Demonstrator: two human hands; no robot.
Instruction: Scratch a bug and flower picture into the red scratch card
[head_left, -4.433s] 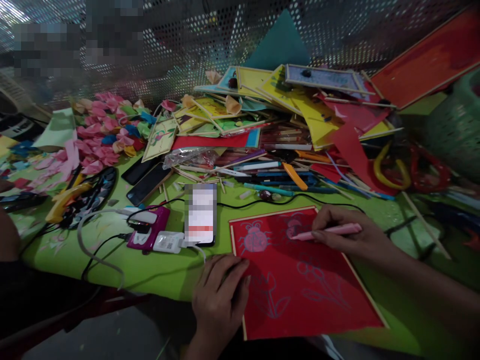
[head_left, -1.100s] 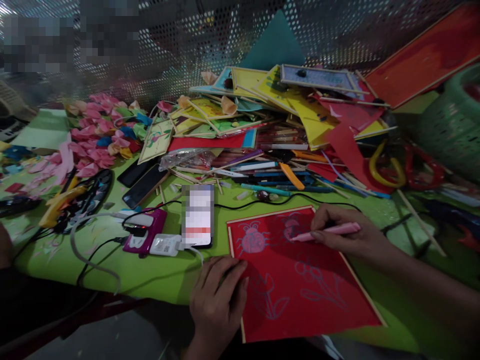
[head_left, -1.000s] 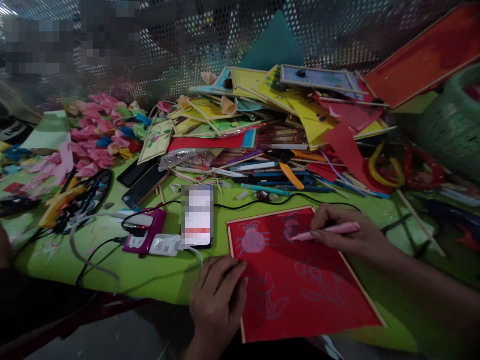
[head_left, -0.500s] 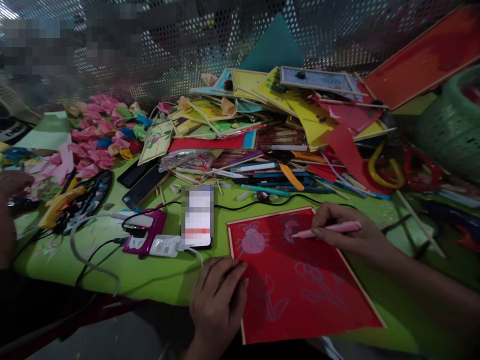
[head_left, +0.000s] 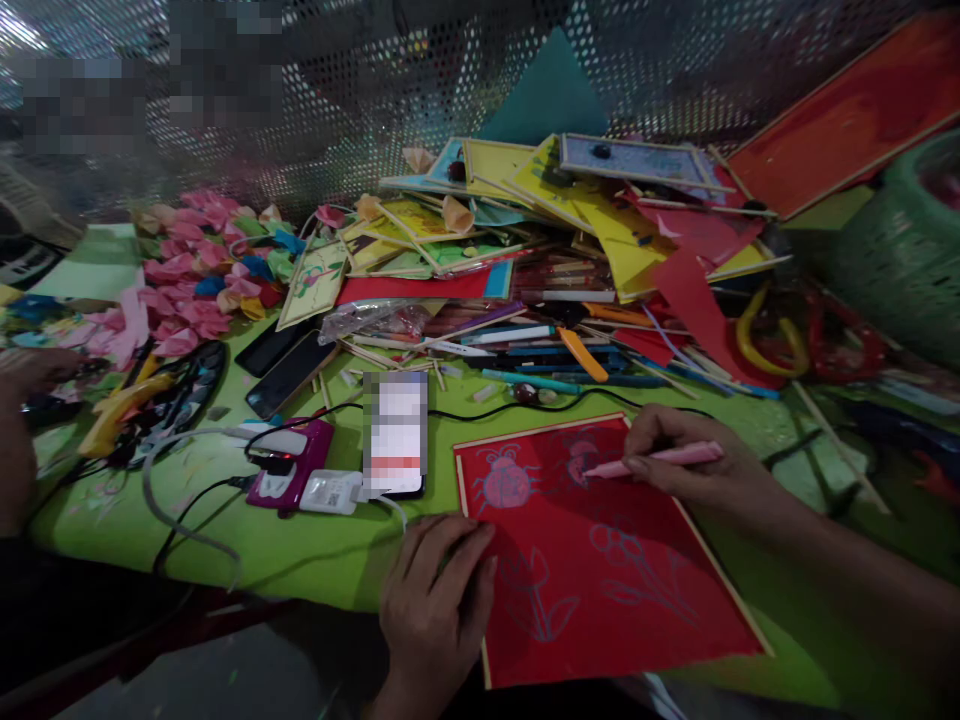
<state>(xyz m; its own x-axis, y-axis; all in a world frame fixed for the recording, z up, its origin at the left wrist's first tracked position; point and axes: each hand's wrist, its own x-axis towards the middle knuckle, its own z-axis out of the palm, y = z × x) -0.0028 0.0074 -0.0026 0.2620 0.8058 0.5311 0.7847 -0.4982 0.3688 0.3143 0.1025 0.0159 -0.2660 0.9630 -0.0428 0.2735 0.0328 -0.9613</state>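
A red sheet (head_left: pixel 570 540) is laid at the near edge of the tabletop (head_left: pixel 322 560), right of the middle, seemingly so that it can be reached by both hands. Whether its near left corner is carried by the tabletop or hangs past it cannot be told. Thin wooden strips (head_left: pixel 724 580) are set along its left, far and right edges, apparently as a frame.

A pink marker (head_left: pixel 682 454) is gripped between the thumb and fingers of the right hand (head_left: pixel 697 487), low on the barrel, presumably for fine control. Its tip is brought to the second bug (head_left: pixel 580 458), near the sheet's far right corner; the first bug (head_left: pixel 506 482), by the far left corner, is filled with pink. Flowers are drawn only in outline on the nearer half.

Nothing is gripped by the left hand (head_left: pixel 442 590); it is rested, loosely curled, over the sheet's left edge, probably so that sliding is prevented.

A lit phone (head_left: pixel 397 440) is laid just beyond the left hand, perhaps where it can be seen. Pens (head_left: pixel 517 334) are heaped towards the far edge, within likely reach. Another person's hand (head_left: pixel 34 375) is seen at the tabletop's left edge.
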